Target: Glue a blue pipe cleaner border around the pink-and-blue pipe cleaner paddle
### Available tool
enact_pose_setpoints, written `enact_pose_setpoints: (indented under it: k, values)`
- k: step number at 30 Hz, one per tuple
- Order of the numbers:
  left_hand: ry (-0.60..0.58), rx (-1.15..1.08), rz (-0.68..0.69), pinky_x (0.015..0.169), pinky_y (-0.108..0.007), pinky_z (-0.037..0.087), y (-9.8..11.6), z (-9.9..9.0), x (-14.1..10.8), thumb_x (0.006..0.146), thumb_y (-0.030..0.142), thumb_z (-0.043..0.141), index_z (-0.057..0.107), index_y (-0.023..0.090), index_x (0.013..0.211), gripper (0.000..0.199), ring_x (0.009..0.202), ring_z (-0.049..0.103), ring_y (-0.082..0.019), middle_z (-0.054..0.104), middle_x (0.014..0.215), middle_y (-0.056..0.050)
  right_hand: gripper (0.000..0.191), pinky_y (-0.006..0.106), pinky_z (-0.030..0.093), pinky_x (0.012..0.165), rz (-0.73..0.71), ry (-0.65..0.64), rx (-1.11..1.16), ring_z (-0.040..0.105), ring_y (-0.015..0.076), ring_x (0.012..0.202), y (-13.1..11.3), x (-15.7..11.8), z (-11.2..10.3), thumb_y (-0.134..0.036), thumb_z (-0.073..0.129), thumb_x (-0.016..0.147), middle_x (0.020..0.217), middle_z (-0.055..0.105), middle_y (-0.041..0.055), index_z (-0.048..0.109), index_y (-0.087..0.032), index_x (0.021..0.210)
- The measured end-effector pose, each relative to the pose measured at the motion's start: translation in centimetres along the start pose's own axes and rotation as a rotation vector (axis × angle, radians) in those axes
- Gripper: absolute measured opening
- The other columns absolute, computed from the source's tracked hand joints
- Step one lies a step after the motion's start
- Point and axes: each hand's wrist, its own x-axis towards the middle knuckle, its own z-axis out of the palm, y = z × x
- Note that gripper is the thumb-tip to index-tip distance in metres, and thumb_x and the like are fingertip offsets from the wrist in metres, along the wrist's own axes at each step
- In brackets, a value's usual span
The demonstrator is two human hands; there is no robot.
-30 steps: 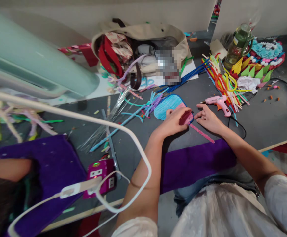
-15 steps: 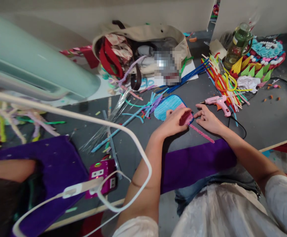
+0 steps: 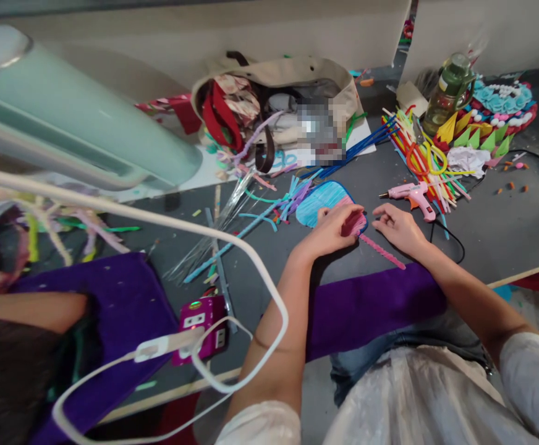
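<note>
My left hand point(image 3: 332, 230) grips a flat rounded craft piece point(image 3: 320, 203) made of blue and pink pipe-cleaner rows with a dark blue edging. Its fingers curve over the pink end, hiding part of it. A pink pipe cleaner point(image 3: 383, 251) sticks out from that end toward the table's front edge. Just right of the piece, apart from it, is my right hand point(image 3: 399, 230), fingers loosely bent and spread, with nothing visible in them. A pink glue gun point(image 3: 413, 196) lies beyond the right hand.
Bundles of coloured pipe cleaners point(image 3: 424, 161), a green bottle point(image 3: 449, 96) and a cloth bag point(image 3: 281, 68) stand behind. A white cable point(image 3: 246, 250) hangs across the left, over a purple power strip point(image 3: 204, 324). Another person's arm point(image 3: 28, 309) rests at far left.
My right hand has drawn slightly away from the craft piece, its index finger now more bent. The left hand keeps its hold. The whole view has shifted a little.
</note>
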Motion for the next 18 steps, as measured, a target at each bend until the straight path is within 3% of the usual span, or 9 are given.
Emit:
enact_pose_setpoints:
  k: [2,4,8,18]
  values:
    - [0.006,0.003,0.002,0.113,-0.055,0.033,0.0,0.1,0.0,0.078,0.022,0.062,0.051,0.024,0.14,0.064,0.132,0.057,-0.033,0.061,0.146,-0.011,0.012,0.027,0.042,0.066,-0.06,-0.016,-0.102,0.057,0.0131,0.064,-0.3,-0.5,-0.3,-0.029,0.061,0.096,0.074,0.067,-0.0015,0.069,-0.021,0.091]
    - [0.016,0.008,0.004,0.114,-0.055,0.033,0.0,0.2,0.1,0.078,0.023,0.063,0.052,0.024,0.139,0.062,0.134,0.056,-0.032,0.062,0.146,-0.011,0.018,0.027,0.044,0.072,-0.157,-0.065,-0.183,0.064,0.0153,0.074,-0.4,-0.9,-0.5,-0.028,0.059,0.098,0.083,0.073,0.0021,0.072,-0.021,0.089]
    - [0.028,0.013,0.01,0.115,-0.053,0.033,-0.1,0.3,0.4,0.079,0.026,0.065,0.051,0.025,0.14,0.062,0.137,0.054,-0.032,0.061,0.146,-0.012,0.023,0.026,0.046,0.076,-0.325,-0.174,-0.352,0.069,0.0171,0.085,-0.4,-1.4,-0.3,-0.029,0.056,0.102,0.095,0.076,0.0054,0.078,-0.023,0.109]
    - [0.054,-0.017,0.049,0.112,-0.053,0.032,-0.2,0.2,0.8,0.077,0.023,0.065,0.052,0.025,0.138,0.063,0.136,0.055,-0.033,0.063,0.146,-0.009,0.036,0.028,0.048,0.073,-0.44,-0.246,-0.569,0.07,0.0204,0.086,-0.2,-1.6,-0.1,-0.033,0.052,0.105,0.097,0.074,0.0088,0.07,-0.021,0.134]
